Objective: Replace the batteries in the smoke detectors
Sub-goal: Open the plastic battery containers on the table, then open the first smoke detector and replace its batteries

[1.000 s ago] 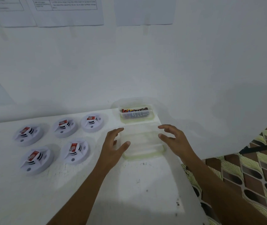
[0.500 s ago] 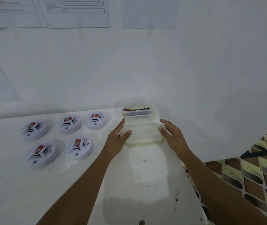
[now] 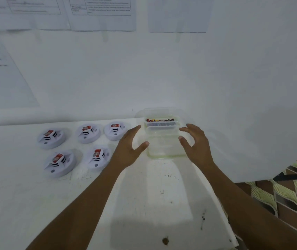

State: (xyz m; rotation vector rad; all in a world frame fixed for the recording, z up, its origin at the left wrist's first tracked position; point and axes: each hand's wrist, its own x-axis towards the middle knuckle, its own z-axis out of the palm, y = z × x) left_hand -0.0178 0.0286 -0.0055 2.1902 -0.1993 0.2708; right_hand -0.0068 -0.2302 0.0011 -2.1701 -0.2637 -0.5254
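Observation:
Several white round smoke detectors (image 3: 59,164) lie on the white table (image 3: 153,199) at the left, each with a red battery (image 3: 96,152) on top. At the back stands a clear box of batteries (image 3: 160,121). Directly in front of it sits an empty clear container (image 3: 164,150) with a greenish rim. My left hand (image 3: 127,148) is at its left side, fingers straight, thumb at its left wall. My right hand (image 3: 196,145) hovers at its right side with fingers spread and loosely curved, holding nothing.
Printed sheets (image 3: 100,13) hang on the white wall behind. The table's right edge (image 3: 223,210) drops to a patterned floor (image 3: 292,201). A small brown spot (image 3: 165,240) marks the near tabletop.
Both hands came in against the sides of the empty container, which now stands tight against the battery box. The right hand's fingers have since spread away from its wall.

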